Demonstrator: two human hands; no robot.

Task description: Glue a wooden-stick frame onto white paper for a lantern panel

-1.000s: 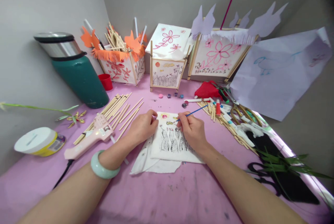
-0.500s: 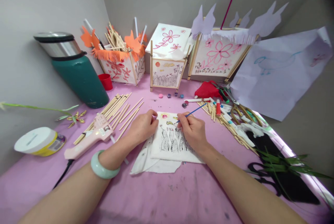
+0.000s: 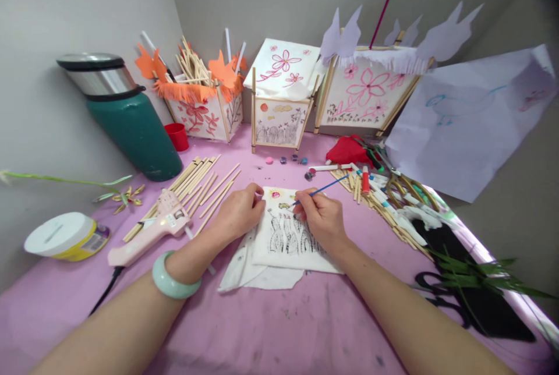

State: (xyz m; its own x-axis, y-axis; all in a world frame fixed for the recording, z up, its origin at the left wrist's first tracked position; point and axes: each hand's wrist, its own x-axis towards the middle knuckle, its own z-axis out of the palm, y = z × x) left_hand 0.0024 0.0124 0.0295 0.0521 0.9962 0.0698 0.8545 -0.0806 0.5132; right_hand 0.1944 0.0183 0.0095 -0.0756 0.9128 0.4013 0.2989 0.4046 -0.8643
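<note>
Thin paintbrush (image 3: 321,190): light, stiff; my right hand (image 3: 321,219) pinches it low. Painted paper (image 3: 288,235): flimsy, tearable; my left hand (image 3: 238,212) presses its edge.

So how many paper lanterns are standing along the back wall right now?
3. The orange-fringed lantern stuffed with sticks stands on the left, the small lantern in the middle, the wide pink-flower lantern on the right. None appears hidden.
</note>
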